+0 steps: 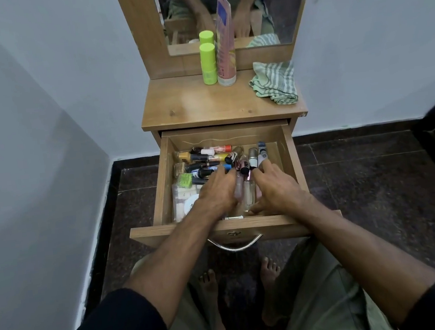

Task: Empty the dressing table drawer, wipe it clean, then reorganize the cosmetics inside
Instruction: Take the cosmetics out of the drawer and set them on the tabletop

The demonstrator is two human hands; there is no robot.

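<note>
Both hands (pixel 215 194) (pixel 278 189) rest flat, grip released, on cosmetics (pixel 205 163) in drawer (pixel 160 192); labels unreadable

drawer (pixel 289 157): wooden, pulled open | cosmetics (pixel 208 163): jumbled inside, lying flat

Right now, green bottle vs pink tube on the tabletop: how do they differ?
1. Height: the green bottle is short; the pink tube rises well above it, overlapping the mirror.
2. Shape: the green bottle is a stubby cylinder with a wide lime cap; the pink tube is tall, flattening to a narrow top.
3. Colour: the green bottle is lime all over; the pink tube is pink with printed graphics.
Shared: both stand upright, side by side, at the back of the tabletop.
</note>
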